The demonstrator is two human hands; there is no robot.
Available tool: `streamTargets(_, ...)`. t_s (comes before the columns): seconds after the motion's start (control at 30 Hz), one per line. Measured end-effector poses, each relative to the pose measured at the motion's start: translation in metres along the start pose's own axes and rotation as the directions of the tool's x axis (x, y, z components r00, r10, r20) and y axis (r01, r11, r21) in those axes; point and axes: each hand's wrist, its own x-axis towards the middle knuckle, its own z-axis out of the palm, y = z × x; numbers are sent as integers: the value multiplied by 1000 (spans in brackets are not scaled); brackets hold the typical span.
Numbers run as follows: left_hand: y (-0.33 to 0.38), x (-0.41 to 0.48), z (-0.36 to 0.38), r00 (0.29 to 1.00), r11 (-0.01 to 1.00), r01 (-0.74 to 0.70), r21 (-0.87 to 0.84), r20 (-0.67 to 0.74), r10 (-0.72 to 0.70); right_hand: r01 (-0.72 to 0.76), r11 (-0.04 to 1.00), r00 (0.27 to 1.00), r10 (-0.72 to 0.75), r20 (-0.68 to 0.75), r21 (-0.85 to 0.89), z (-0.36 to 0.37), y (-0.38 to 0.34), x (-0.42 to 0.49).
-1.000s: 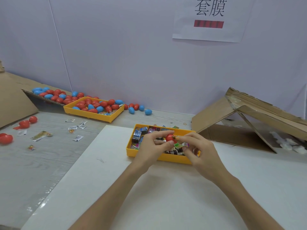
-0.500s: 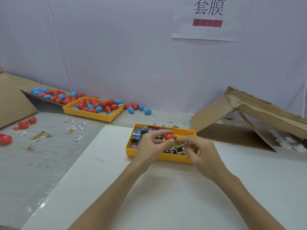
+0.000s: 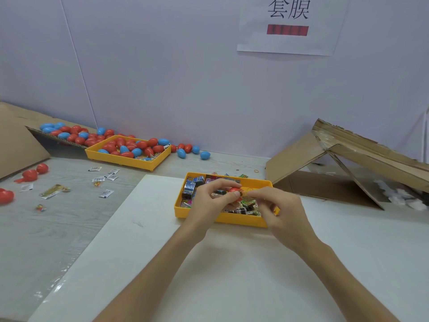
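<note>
Squarely over the near tray: both hands on one red egg

Just above the sweets tray, the left hand grips a red egg, its thumb and curled fingers wrapped round the egg's left half. The right hand meets it from the other side. Its fingers are bent, and its thumb and fingertips pinch a small yellowish piece pressed against the egg's right end. What that piece is cannot be made out. The egg is held in the air over the middle of the near yellow tray, touching nothing but the fingers.

That tray is packed with small wrapped packets in blue, pink, green and black. It sits at the far edge of a white board, which covers the near right part of the tabletop. Both forearms reach in across the board from its near edge.

Toward the far left corner of the tabletop, a second yellow tray holds a heap of red and blue eggs. More eggs spill behind it and trail to its right along the wall. Loose paper packets lie scattered on the bare wood between that tray and the board. A few red egg pieces sit near the left edge. An opened cardboard box lies tipped over at the far right, and a printed paper sign is on the wall above.
</note>
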Motion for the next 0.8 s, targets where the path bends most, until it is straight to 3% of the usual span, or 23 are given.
streamTargets(0.17, 2, -1, -4, 998, 993, 59, -103, 22, -57, -15, 991, 986, 36, -161, 132, -1, -8, 2)
streamTargets(0.27, 4, -1, -4, 997, 986, 72, -152, 31, -68, -83, 967, 962, 141, -233, 242, -3, -8, 2)
streamTargets(0.53, 3, -1, -4, 995, 961, 98, -258, 35, -92, -244, 905, 947, 299, -114, 348, 0, -6, 2)
streamTargets(0.67, 4, 3, -9, 992, 943, 76, -324, -68, -104, -324, 914, 911, 371, -181, 242, -4, 8, 4)
streamTargets(0.8, 6, 6, -14, 984, 933, 62, -355, -134, -116, -358, 933, 928, 359, -102, 27, -2, 21, 0)
